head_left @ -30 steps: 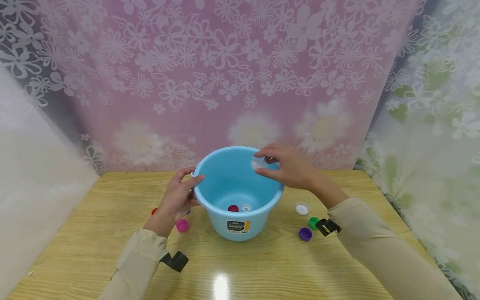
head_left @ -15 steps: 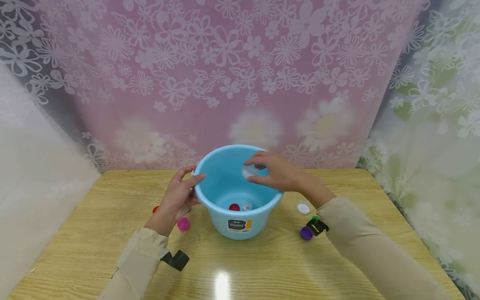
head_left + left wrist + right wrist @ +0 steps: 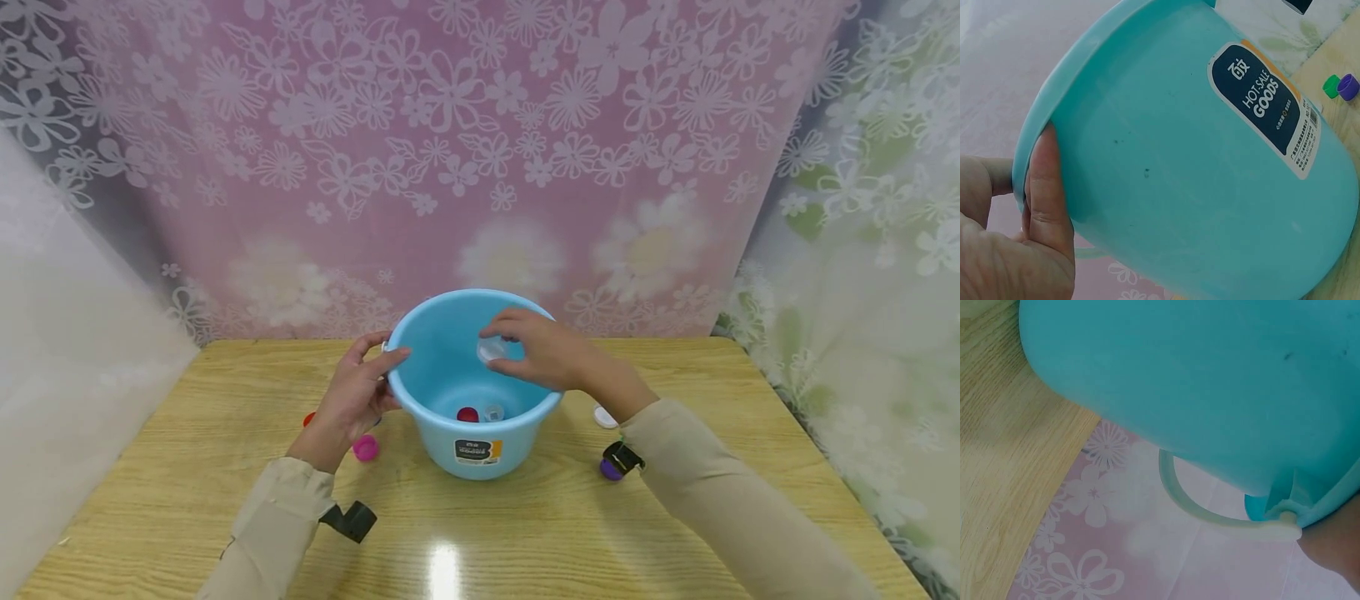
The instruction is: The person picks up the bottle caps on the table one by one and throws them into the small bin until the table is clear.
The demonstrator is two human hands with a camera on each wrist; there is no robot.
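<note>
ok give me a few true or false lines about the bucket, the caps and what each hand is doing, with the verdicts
1. The left hand grips the bucket at its rim. True.
2. The right hand holds nothing. False: the right hand pinches a clear cap.
3. A red cap lies in the bucket. True.
4. The purple cap lies in the bucket. False: the purple cap is on the table, beside the green cap.
5. The pink cap is on the table, apart from the bucket. True.
6. The label faces away from the person. False: the label faces the person.
</note>
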